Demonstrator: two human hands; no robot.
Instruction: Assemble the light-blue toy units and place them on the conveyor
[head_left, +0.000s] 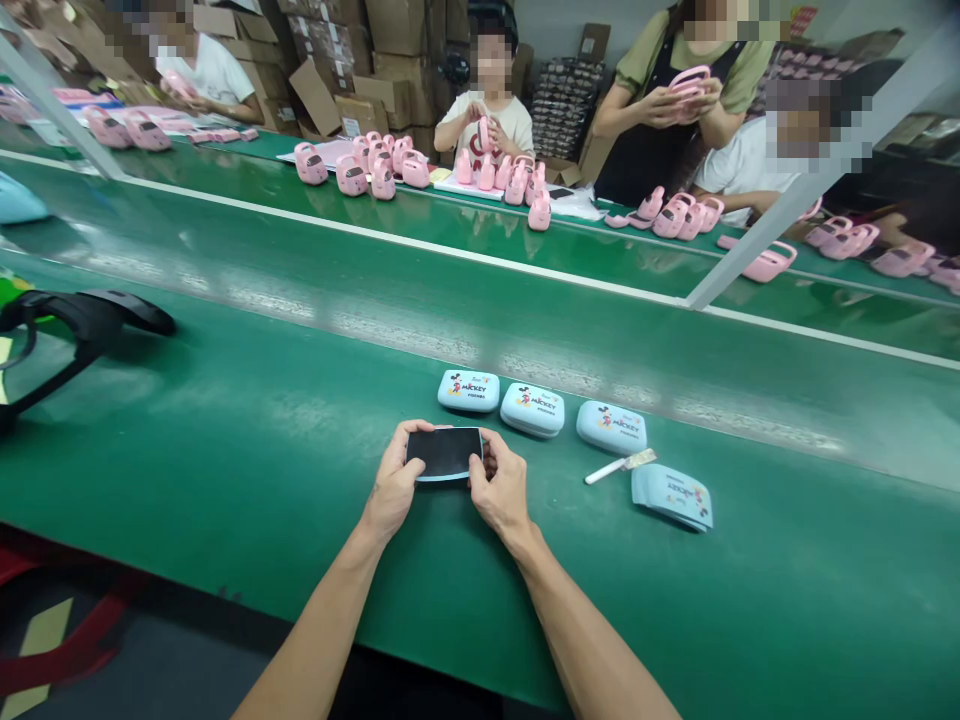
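Observation:
Between both hands is a curved rectangular panel [444, 453] with a black face and a light blue edge, tilted up toward me. My left hand [394, 480] grips its left end, thumb on the front. At the right end, my right hand [500, 483] holds it the same way, with some fingers hidden behind. Just beyond stand three light blue Mickey cases [469, 391], [532, 409], [611, 427] in a row. Right of my hands lie a small white-handled tool [606, 471] with a flat pale end and a small stack of light blue printed panels [673, 495].
The green bench [225, 440] meets a sunken belt [420, 270] and a white rail [390, 235]. A black strap-like object [82, 325] lies at left. Across the belt, several people handle pink cases [351, 175]. A slanted post [795, 205] rises at right.

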